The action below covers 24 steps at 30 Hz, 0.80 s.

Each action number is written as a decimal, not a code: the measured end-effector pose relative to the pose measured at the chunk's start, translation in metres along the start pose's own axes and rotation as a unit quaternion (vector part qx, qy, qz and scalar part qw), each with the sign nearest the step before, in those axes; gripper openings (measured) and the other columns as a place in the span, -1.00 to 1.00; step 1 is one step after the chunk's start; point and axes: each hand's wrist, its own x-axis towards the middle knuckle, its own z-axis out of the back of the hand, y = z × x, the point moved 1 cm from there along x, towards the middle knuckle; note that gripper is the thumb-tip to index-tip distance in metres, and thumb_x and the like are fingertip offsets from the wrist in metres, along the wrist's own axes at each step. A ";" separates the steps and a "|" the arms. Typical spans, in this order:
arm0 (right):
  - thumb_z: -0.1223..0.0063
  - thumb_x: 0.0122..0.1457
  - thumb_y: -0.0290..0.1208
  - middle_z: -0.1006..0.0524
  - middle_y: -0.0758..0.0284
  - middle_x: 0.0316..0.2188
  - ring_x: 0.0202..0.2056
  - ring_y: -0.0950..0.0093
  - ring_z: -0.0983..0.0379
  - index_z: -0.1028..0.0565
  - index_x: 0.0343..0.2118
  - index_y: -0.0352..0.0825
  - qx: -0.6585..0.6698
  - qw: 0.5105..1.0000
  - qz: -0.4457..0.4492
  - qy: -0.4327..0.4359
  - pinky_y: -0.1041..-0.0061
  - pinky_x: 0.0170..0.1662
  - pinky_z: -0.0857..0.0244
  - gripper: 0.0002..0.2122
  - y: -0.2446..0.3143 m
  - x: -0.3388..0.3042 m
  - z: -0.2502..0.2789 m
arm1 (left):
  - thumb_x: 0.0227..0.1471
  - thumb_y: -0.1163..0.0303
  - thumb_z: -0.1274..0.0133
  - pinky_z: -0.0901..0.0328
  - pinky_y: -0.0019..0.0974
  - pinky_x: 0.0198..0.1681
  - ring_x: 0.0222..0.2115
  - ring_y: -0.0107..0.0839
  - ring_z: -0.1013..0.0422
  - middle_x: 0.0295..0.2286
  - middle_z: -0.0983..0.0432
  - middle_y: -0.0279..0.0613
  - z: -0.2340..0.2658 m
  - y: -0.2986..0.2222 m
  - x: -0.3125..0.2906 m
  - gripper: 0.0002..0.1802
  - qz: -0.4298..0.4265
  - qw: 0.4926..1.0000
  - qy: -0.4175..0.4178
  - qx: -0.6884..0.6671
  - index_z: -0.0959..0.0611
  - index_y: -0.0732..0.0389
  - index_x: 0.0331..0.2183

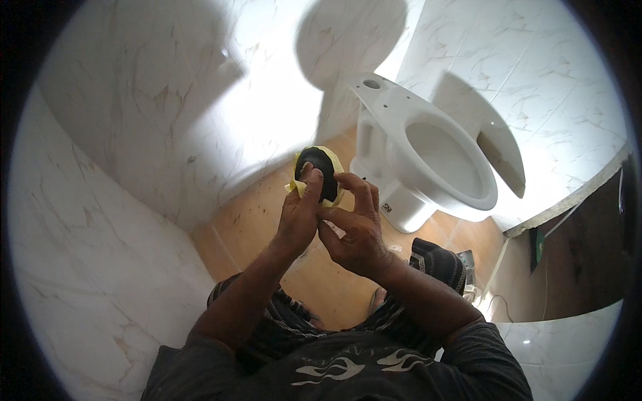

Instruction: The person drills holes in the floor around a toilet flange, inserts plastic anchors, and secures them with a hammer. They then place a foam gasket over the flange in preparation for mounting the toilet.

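Observation:
Both hands are raised in front of me over the tan floor, holding one black rounded piece [326,161]. Its surface looks dark and smooth, and pale yellow paper [291,188] sticks out around its edge. My left hand [298,217] grips the piece from the left, the thumb pressed on the black face. On the right side, my right hand [358,230] has bent fingers at the edge of the piece and its paper. Its exact grip there is partly hidden. A white toilet bowl [416,134] stands just beyond my right hand, without a tank or seat on it.
Marble-patterned walls [120,127] close in on the left and behind the bowl. Tan tiles [244,230] cover the floor between my feet and the toilet. To the right, a wall edge [568,207] borders a dark opening. Strong light throws shadows on the wall.

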 end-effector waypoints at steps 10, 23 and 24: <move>-0.12 0.33 -0.25 -0.55 0.16 -0.21 -0.24 0.41 -0.59 -0.41 -0.03 -0.51 0.456 0.800 -0.390 0.004 0.37 -0.18 -0.56 -0.62 -0.031 0.017 0.009 | 0.43 -0.02 0.21 -0.38 -0.35 -0.04 -0.15 -0.44 -0.50 -0.20 -0.59 -0.15 -0.011 -0.003 -0.007 -0.39 -0.065 0.986 0.035 0.148 -0.57 0.40 -0.01; -0.09 0.29 -0.30 -0.47 0.28 -0.50 -0.45 0.40 -0.47 -0.46 -0.18 -0.36 0.526 0.703 -0.412 -0.244 0.20 -0.25 -0.48 -0.78 -0.092 0.021 0.065 | 0.26 -0.12 -0.08 -0.40 -0.46 -0.40 -0.52 -0.54 -0.47 -0.58 -0.45 -0.33 0.002 -0.030 -0.001 -0.42 0.167 0.945 0.159 0.233 -0.59 0.25 -0.47; -0.09 0.29 -0.30 -0.47 0.28 -0.50 -0.45 0.40 -0.47 -0.46 -0.18 -0.37 0.521 0.708 -0.415 -0.236 0.20 -0.26 -0.48 -0.78 -0.094 0.018 0.069 | 0.22 -0.16 -0.11 -0.39 -0.44 -0.41 -0.52 -0.54 -0.46 -0.57 -0.45 -0.33 -0.001 -0.033 -0.002 -0.40 0.212 0.879 0.219 0.367 -0.60 0.26 -0.48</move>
